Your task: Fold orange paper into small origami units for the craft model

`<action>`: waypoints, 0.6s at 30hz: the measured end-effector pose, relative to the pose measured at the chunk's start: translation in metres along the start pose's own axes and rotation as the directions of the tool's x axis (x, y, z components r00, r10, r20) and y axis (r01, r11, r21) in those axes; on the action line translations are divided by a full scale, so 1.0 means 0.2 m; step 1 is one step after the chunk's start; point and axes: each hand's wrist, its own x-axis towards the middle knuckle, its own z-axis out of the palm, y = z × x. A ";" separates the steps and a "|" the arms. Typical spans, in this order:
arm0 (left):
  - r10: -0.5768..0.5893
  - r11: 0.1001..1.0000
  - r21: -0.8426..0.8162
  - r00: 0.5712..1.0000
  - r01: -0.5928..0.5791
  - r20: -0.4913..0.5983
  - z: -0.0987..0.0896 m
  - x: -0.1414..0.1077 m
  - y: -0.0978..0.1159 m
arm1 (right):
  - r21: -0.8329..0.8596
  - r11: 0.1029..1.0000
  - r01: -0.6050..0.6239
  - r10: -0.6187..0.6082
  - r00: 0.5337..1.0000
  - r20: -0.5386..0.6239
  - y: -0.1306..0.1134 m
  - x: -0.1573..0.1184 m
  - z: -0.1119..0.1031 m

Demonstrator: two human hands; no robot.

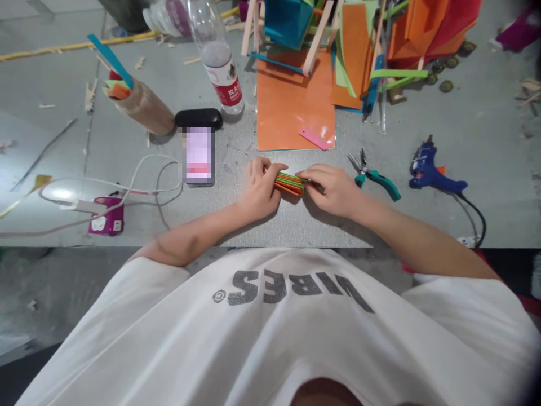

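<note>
Between my two hands, low over the grey table, is a small bundle of folded paper point(289, 184) with green, yellow and orange layers. My left hand point(262, 189) grips its left end, thumb and fingers closed around it. At the right end, the fingertips of my right hand point(329, 187) pinch the edge of the layers. Part of the bundle is hidden behind my fingers. A pink utility knife point(313, 138) lies just beyond on an orange paper sheet point(291, 113). Pliers with teal handles point(377, 179) rest close to my right hand.
A blue glue gun point(435, 169) with a black cord lies at right. Left of my hands are a phone point(199, 155), a water bottle point(226, 79), a cardboard tube point(146, 107) and a purple adapter point(107, 216) with cables. Paper-and-stick constructions point(289, 22) stand at the back.
</note>
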 end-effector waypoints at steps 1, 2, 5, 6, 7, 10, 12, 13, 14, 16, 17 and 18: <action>-0.004 1.000 -0.028 1.000 0.004 -0.017 0.01 0.00 0.00 | 0.024 1.000 -0.004 0.005 1.000 -0.025 0.00 0.00 0.02; -0.001 0.997 -0.074 1.000 -0.001 -0.024 0.02 0.00 -0.01 | 0.047 0.999 -0.012 0.014 0.999 -0.050 0.00 -0.01 0.04; 0.005 0.976 -0.218 1.000 -0.002 0.015 0.03 0.01 -0.01 | 0.107 0.994 -0.024 0.034 0.995 -0.097 0.01 -0.05 0.09; -0.014 0.974 -0.226 0.999 0.022 0.036 0.03 0.01 0.00 | 0.119 0.993 -0.015 0.028 0.995 -0.101 0.02 -0.07 0.10; -0.038 0.975 -0.215 0.998 0.049 0.052 0.03 0.01 0.00 | 0.120 0.993 -0.005 0.018 0.994 -0.104 0.02 -0.08 0.11; -0.083 0.983 -0.156 0.994 0.092 0.066 0.01 0.01 0.03 | 0.072 0.997 0.002 0.007 0.993 -0.120 0.03 -0.10 0.14; -0.072 0.987 -0.140 0.995 0.080 0.063 0.00 0.01 0.04 | 0.052 0.998 -0.038 0.045 0.989 -0.142 0.03 -0.09 0.15; -0.064 0.989 -0.130 0.996 0.071 0.057 -0.01 0.01 0.04 | 0.052 0.997 -0.060 0.068 0.985 -0.158 0.03 -0.09 0.15; -0.053 0.990 -0.125 0.998 0.058 0.044 -0.01 0.01 0.04 | 0.055 0.996 -0.076 0.085 0.980 -0.182 0.03 -0.08 0.16; -0.013 0.984 -0.179 1.000 0.015 0.009 0.01 0.00 0.03 | 0.065 0.995 -0.078 0.092 0.964 -0.251 0.03 -0.07 0.17; 0.010 0.969 -0.248 1.000 -0.014 -0.016 0.03 0.00 0.03 | 0.068 0.995 -0.073 0.090 0.956 -0.281 0.04 -0.07 0.17; 0.031 0.940 -0.338 0.999 -0.044 -0.045 0.06 -0.01 0.02 | 0.070 0.995 -0.075 0.093 0.950 -0.299 0.04 -0.07 0.18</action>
